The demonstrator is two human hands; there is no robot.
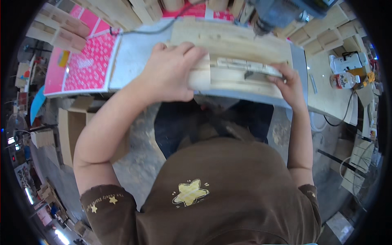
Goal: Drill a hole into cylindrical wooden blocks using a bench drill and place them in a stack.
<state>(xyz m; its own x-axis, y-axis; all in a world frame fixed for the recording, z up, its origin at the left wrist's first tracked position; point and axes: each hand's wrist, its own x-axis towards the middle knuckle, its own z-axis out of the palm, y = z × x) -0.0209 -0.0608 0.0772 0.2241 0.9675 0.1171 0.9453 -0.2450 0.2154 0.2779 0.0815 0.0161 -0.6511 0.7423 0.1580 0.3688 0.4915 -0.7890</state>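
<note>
My left hand (168,74) is closed round a pale wooden block (200,79) at the front of the work surface, thumb on the near side and fingers over the far side. To the right, my right hand (290,85) pinches the end of a narrow whitish strip (247,65) with dark marks along it. A small dark piece shows under the strip, too unclear to name. Behind both hands lies a flat wooden board (232,43). Above its far right part hangs a power drill (281,14), its chuck pointing down.
Stacks of cut wooden pieces (61,32) stand at the far left on a pink patterned sheet (87,65). A dark cable (163,28) crosses the back. On the right table (326,96) stand a plastic bottle (342,81) and a white object (347,62). An open cardboard box (69,126) sits below left.
</note>
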